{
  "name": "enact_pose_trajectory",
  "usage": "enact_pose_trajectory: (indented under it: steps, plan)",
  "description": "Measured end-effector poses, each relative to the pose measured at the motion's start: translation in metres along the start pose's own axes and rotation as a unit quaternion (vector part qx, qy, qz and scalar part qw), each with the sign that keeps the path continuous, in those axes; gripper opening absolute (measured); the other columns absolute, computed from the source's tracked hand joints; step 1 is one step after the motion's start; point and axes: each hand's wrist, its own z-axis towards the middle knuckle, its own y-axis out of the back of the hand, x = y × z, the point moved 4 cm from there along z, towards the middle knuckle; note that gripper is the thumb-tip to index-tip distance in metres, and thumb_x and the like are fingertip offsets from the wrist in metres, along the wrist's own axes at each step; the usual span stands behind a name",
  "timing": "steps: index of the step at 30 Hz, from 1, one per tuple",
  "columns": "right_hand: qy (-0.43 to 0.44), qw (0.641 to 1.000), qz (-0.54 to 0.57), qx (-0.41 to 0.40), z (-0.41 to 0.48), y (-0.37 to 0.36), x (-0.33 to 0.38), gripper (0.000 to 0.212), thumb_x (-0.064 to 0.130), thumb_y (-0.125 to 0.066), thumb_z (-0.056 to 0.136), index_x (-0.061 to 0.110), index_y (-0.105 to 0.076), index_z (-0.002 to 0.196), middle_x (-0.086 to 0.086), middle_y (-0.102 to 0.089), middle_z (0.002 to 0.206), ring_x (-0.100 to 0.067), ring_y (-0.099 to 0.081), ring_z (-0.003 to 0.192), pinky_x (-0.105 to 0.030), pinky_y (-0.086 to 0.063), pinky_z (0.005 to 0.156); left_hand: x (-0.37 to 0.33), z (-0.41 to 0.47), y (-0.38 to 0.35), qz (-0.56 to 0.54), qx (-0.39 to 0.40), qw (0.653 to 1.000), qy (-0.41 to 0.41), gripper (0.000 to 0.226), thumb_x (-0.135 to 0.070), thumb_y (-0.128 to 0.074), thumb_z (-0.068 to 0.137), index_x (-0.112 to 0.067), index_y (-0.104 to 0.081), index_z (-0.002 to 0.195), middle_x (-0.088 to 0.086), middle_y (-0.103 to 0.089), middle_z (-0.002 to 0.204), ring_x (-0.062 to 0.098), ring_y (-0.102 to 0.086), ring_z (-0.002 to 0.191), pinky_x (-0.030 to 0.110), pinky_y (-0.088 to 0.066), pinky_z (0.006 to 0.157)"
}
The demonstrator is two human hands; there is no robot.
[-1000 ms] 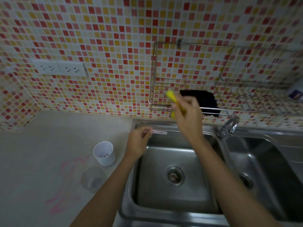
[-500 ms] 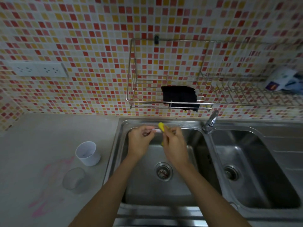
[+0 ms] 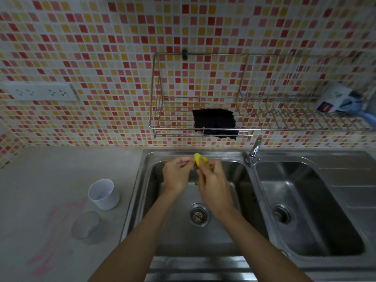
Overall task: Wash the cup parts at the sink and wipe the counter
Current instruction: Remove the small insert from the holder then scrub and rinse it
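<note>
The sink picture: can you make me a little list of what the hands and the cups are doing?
left hand: pinching a small part, hard to make out
right hand: holding a yellow sponge
where: over the left sink basin
white cup: upright on the counter
clear cup: in front of the white cup
pink marks: on the counter

Yellow sponge (image 3: 200,160) mostly hidden behind right hand (image 3: 213,185); item pinched by left hand (image 3: 176,173) too small to identify; packet (image 3: 333,98) on rack blurred

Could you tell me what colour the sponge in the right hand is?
Yellow sponge, clearest in the head view, held by the right hand.
</note>
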Motion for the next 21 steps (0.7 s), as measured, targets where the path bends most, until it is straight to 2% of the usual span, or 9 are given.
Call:
enact_pose_trajectory:
  steps: [2,5,8,10,12,14,17,18,21]
  plan:
    - [0.014,1.0,-0.009,-0.006,0.004,0.002,-0.002,0.052,0.021,-0.053,0.094,0.034,-0.04,0.142,-0.001,-0.048,0.107,-0.017,-0.055,0.087,-0.03,-0.051,0.071,-0.001,0.001,0.0,-0.011,-0.001,1.0,0.012,0.005,-0.014,-0.068,0.085,-0.014,-0.072,0.088,0.005,-0.074,0.081,0.016,-0.07,0.077,0.026,-0.056,0.077]
    - [-0.058,0.997,-0.033,-0.028,0.014,0.008,-0.026,0.051,0.018,-0.056,0.092,0.034,-0.045,0.139,-0.004,-0.049,0.107,-0.019,-0.055,0.087,-0.037,-0.054,0.079,-0.005,0.002,0.001,0.007,0.008,1.0,0.0,0.008,-0.016,-0.067,0.086,-0.011,-0.071,0.091,0.004,-0.073,0.08,0.011,-0.069,0.073,0.011,-0.052,0.068]
    - [-0.012,0.999,-0.036,-0.003,0.01,0.005,-0.005,0.051,0.02,-0.057,0.092,0.033,-0.044,0.14,-0.003,-0.051,0.109,-0.018,-0.055,0.088,-0.031,-0.052,0.074,-0.004,0.006,0.003,0.001,0.004,1.0,0.01,0.009,-0.01,-0.067,0.084,-0.007,-0.072,0.092,0.005,-0.073,0.079,0.009,-0.067,0.068,0.017,-0.054,0.069]
    - [0.023,0.998,-0.06,-0.007,0.009,0.006,0.006,0.051,0.02,-0.062,0.089,0.029,-0.048,0.137,-0.005,-0.053,0.111,-0.019,-0.054,0.092,-0.031,-0.051,0.073,-0.003,0.007,0.003,-0.013,0.006,1.0,0.023,0.008,-0.01,-0.066,0.085,-0.007,-0.072,0.091,0.005,-0.073,0.078,0.004,-0.067,0.063,0.014,-0.054,0.065]
    - [0.015,0.994,-0.1,-0.031,0.016,0.012,0.0,0.049,0.017,-0.068,0.083,0.026,-0.055,0.129,-0.007,-0.055,0.114,-0.023,-0.053,0.095,-0.034,-0.05,0.077,-0.004,0.005,0.002,-0.022,0.026,0.999,0.025,0.007,-0.012,-0.066,0.086,-0.008,-0.071,0.091,0.002,-0.073,0.078,0.0,-0.066,0.06,0.009,-0.051,0.061]
    - [0.012,0.988,-0.142,-0.051,0.022,0.016,-0.011,0.044,0.015,-0.072,0.078,0.022,-0.061,0.12,-0.006,-0.06,0.113,-0.026,-0.055,0.092,-0.035,-0.048,0.076,-0.003,0.003,0.001,-0.031,0.045,0.998,0.033,0.007,-0.015,-0.065,0.087,-0.011,-0.07,0.09,0.001,-0.073,0.079,0.001,-0.067,0.064,0.015,-0.054,0.068]
    - [0.076,0.976,-0.2,-0.042,0.029,0.015,-0.019,0.036,0.013,-0.074,0.076,0.018,-0.067,0.11,-0.003,-0.067,0.102,-0.023,-0.055,0.082,-0.032,-0.047,0.07,0.002,0.0,0.001,-0.035,0.069,0.995,0.056,0.01,-0.019,-0.064,0.088,-0.013,-0.071,0.091,0.003,-0.075,0.084,0.008,-0.069,0.073,0.024,-0.055,0.077]
    - [0.101,0.971,-0.216,-0.033,0.03,0.015,-0.019,0.035,0.013,-0.075,0.074,0.018,-0.068,0.108,-0.002,-0.068,0.1,-0.023,-0.055,0.081,-0.032,-0.048,0.068,0.003,0.0,0.003,-0.022,0.075,0.996,0.041,0.011,-0.02,-0.064,0.088,-0.012,-0.07,0.093,0.003,-0.075,0.085,0.009,-0.068,0.075,0.024,-0.055,0.078]
    - [0.147,0.96,-0.239,-0.015,0.033,0.018,-0.017,0.033,0.013,-0.077,0.071,0.017,-0.07,0.102,-0.004,-0.07,0.094,-0.024,-0.057,0.077,-0.034,-0.052,0.064,-0.004,-0.002,0.009,0.068,0.102,0.989,-0.085,0.012,-0.017,-0.071,0.082,-0.013,-0.07,0.093,-0.003,-0.071,0.084,-0.001,-0.063,0.075,0.013,-0.051,0.072]
